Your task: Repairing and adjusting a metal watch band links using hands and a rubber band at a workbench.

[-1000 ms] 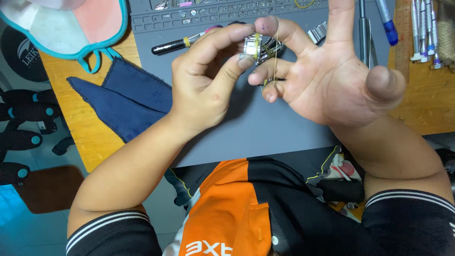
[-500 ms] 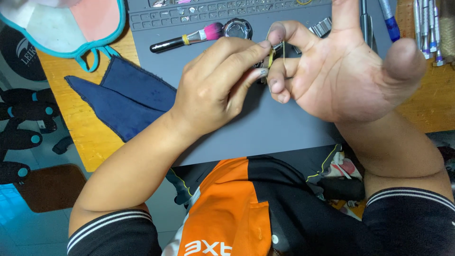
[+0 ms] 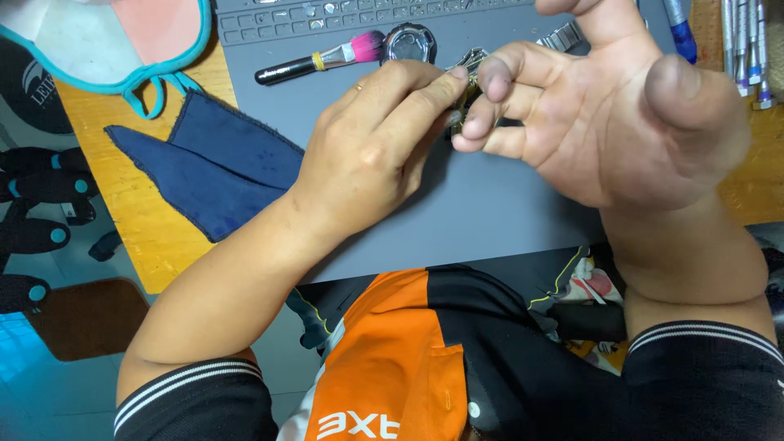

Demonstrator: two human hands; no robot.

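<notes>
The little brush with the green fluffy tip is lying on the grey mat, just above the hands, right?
Not quite. The brush does lie on the grey mat above the left hand and right hand, but its fluffy tip is pink, not green. The head view shows it.

Two hands (image 3: 371, 151), one brush (image 3: 322, 59), perhaps four pens (image 3: 747, 49).

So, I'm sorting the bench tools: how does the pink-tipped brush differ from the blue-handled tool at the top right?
The brush lies nearly flat across the grey mat, black-handled with pink bristles. The blue-handled tool points away, blue and cut off by the frame. Both lie untouched.
</notes>
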